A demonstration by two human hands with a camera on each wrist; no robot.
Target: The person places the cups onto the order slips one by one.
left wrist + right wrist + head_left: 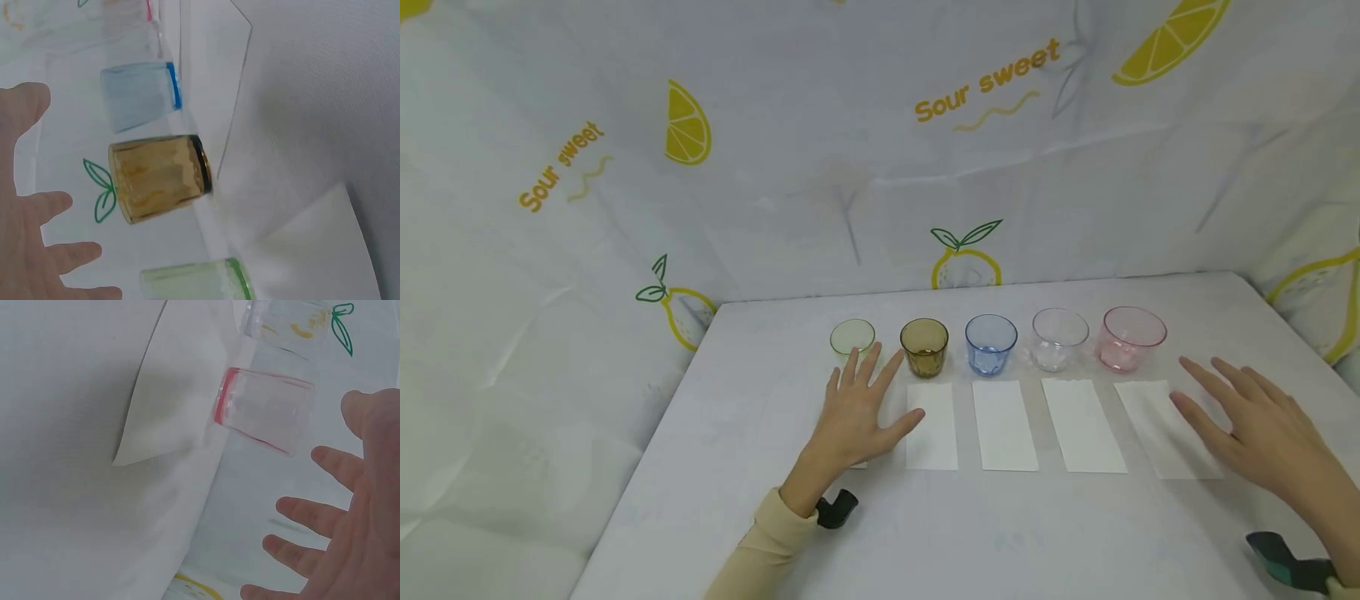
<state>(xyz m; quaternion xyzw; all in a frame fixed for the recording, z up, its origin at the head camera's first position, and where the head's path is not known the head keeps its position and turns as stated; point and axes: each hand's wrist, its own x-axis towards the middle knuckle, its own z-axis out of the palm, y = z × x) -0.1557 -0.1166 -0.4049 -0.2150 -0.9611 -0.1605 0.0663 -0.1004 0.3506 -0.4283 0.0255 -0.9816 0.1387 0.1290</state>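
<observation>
My left hand [850,417] is spread with straight, parted fingers, its fingertips overlapping the lower part of the green-tinted glass [852,329] in the head view. Just right of them stands the brown glass [925,350]. A blue glass [991,346], a clear glass [1060,340] and a pink glass [1131,340] continue the row. Over to the right, my right hand [1262,429] has its fingers apart and holds nothing, near the pink glass. Its thumb overlaps the rightmost white paper slip [1153,421]. Both wrist views show the hands' fingers apart from the glasses.
More white paper slips [1006,427] lie in front of the glasses, one mostly hidden beneath my left hand. The white table [925,533] meets a white cloth backdrop [820,167] with lemon prints behind and at the sides. A dark strap piece [837,508] hangs by my left wrist.
</observation>
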